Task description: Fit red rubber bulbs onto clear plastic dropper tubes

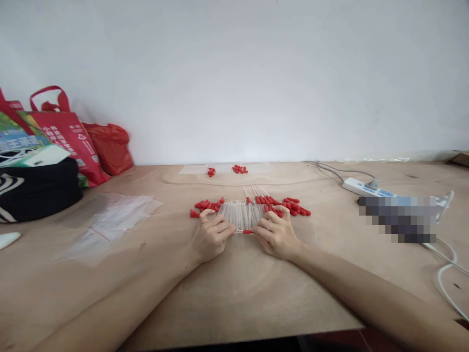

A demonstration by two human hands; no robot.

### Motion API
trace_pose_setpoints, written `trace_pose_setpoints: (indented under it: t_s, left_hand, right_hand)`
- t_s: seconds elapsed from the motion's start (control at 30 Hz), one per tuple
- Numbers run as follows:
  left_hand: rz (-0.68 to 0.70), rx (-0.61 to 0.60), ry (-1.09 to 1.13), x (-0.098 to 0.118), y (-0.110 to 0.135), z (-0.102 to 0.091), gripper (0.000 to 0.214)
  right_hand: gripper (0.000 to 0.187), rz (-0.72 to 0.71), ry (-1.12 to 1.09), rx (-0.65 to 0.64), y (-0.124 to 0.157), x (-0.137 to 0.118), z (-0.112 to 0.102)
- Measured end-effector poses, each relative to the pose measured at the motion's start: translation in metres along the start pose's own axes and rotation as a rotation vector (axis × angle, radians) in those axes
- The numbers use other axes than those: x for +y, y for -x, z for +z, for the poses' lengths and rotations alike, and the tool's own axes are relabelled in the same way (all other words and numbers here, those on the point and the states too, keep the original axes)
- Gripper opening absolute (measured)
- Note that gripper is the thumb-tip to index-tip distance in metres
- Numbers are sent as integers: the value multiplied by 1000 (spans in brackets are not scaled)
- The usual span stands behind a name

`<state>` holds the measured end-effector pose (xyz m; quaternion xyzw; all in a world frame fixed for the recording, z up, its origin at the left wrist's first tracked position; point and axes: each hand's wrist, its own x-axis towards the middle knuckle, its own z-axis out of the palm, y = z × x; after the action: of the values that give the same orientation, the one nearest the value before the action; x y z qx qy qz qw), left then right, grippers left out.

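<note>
My left hand (211,237) is closed in a pinch on a thin clear dropper tube (239,231), just above the table. At the tube's right end sits a red rubber bulb (246,231), which my right hand (276,235) pinches between its fingers. Tube and bulb meet end to end, lying level between both hands; how deep the tube goes in is too small to tell. Right behind my fingers lies a row of clear tubes (236,215). Loose red bulbs (205,204) are heaped to the left, and more red bulbs (297,209) to the right.
Beyond the row, several droppers with red bulbs (259,198) point away from me. Two small bulb groups (240,169) lie near the wall on clear plastic. Plastic bags (117,222) and a black bag (40,193) are left; a power strip (361,187) with cables is right.
</note>
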<state>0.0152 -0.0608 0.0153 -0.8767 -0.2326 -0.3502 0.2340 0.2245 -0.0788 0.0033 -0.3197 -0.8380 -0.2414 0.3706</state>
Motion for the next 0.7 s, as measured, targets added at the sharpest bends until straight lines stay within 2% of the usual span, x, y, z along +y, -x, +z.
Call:
trace_pose_setpoints:
  t_s: [0.23, 0.53, 0.7]
  left_hand:
    - [-1, -21, 33, 1, 1, -3, 22]
    - [20, -5, 51, 0, 0, -5, 21]
    - [-103, 51, -12, -16, 12, -12, 17]
  right_hand:
    - [11, -57, -48, -18, 1, 0, -5]
    - [14, -34, -87, 1, 1, -2, -6]
    - [16, 119, -27, 24, 11, 13, -13]
